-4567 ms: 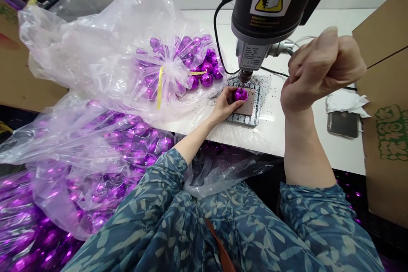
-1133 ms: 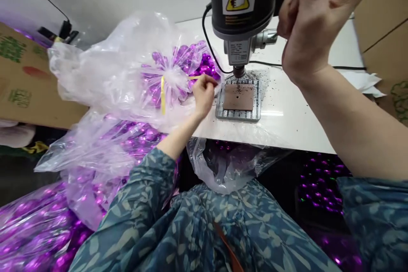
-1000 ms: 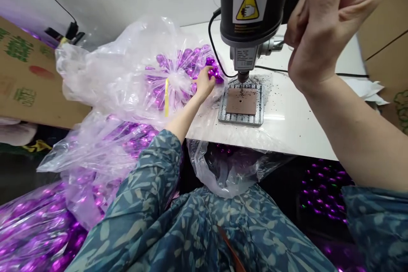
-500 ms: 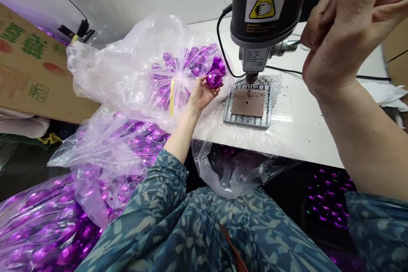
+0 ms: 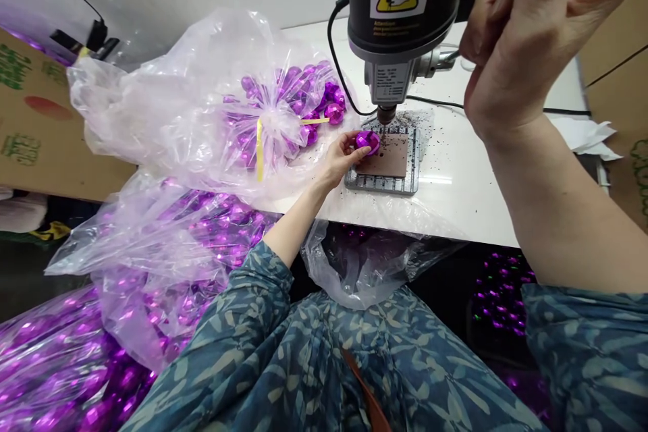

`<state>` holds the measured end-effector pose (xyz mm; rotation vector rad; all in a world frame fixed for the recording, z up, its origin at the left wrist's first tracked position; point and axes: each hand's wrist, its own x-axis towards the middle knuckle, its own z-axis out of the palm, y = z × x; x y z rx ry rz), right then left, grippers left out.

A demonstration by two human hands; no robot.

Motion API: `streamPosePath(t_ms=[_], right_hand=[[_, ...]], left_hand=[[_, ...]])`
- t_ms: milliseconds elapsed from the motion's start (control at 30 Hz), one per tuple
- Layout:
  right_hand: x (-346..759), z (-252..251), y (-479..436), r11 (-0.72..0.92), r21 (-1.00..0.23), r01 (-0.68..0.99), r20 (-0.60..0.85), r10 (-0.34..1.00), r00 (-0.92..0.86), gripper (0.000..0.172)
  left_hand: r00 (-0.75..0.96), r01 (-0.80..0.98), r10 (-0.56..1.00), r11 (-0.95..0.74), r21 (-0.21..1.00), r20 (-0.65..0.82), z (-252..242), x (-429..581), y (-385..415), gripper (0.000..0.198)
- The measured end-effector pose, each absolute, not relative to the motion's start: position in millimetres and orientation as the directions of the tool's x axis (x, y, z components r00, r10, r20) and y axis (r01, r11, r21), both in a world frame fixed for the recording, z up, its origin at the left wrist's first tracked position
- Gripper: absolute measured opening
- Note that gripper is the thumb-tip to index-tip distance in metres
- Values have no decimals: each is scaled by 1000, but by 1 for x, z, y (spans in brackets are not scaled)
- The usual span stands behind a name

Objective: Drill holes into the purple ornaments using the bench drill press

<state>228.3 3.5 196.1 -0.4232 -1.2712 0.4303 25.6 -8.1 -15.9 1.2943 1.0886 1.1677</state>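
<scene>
My left hand grips a shiny purple faceted ball and holds it at the left edge of the brown pad on the metal base plate, just below the drill chuck. Above stands the black drill press head with a yellow warning label. My right hand is raised at the upper right, fingers wrapped round the press's lever, of which only the metal stub shows.
A clear plastic bag of purple balls lies on the white table left of the press. More bagged purple balls fill the floor at left. Cardboard boxes stand at both sides. Another bag hangs below the table edge.
My left hand took a purple ball from the bag, lifted it, then brought it down and right onto the plate under the chuck. My right hand stayed on the lever.
</scene>
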Motion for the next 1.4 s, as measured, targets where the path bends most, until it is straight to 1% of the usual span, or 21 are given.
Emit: streamPosePath(t_ms=[133, 233, 367, 467, 567, 667, 767, 900, 1000, 1067, 1167, 1300, 1400], right_hand=[[228, 195, 9, 882, -464, -75, 846, 467, 255, 74], [228, 194, 13, 891, -453, -41, 856, 447, 260, 73], [229, 193, 13, 868, -494, 40, 844, 469, 261, 74], [229, 193, 10, 856, -514, 60, 839, 487, 242, 74], [228, 194, 7, 869, -493, 53, 848, 466, 254, 73], [227, 194, 4, 857, -513, 50, 836, 486, 254, 71], [227, 192, 5, 849, -528, 23, 825, 507, 250, 73], [228, 191, 9, 878, -471, -82, 839, 475, 266, 81], [229, 192, 6, 861, -496, -110, 822, 507, 259, 77], [228, 191, -1, 854, -516, -70, 817, 514, 262, 72], [228, 183, -14, 863, -505, 16, 830, 481, 282, 69], [224, 169, -24, 887, -456, 73, 848, 408, 337, 73], [220, 161, -21, 896, -431, 104, 844, 360, 396, 76]], left_hand=[[109, 8, 993, -37, 999, 36, -22, 35, -2, 59], [116, 14, 993, -34, 999, 32, -25, 40, 1, 60], [97, 69, 992, -92, 993, 85, -28, 46, 3, 62], [98, 156, 984, -166, 974, 152, -28, 51, 0, 62], [115, 245, 969, -240, 940, 217, -27, 56, -8, 62], [109, 263, 956, -291, 920, 271, -25, 61, -17, 59], [83, 268, 959, -283, 921, 271, -25, 64, -22, 54], [41, 278, 962, -270, 922, 270, -29, 67, -22, 55], [26, 274, 958, -283, 919, 287, -33, 69, -22, 55], [26, 266, 957, -286, 921, 290, -34, 69, -22, 55], [32, 253, 958, -283, 925, 284, -36, 69, -22, 58], [43, 235, 959, -283, 930, 281, -39, 69, -21, 60], [49, 226, 956, -293, 929, 289, -41, 68, -21, 59]])
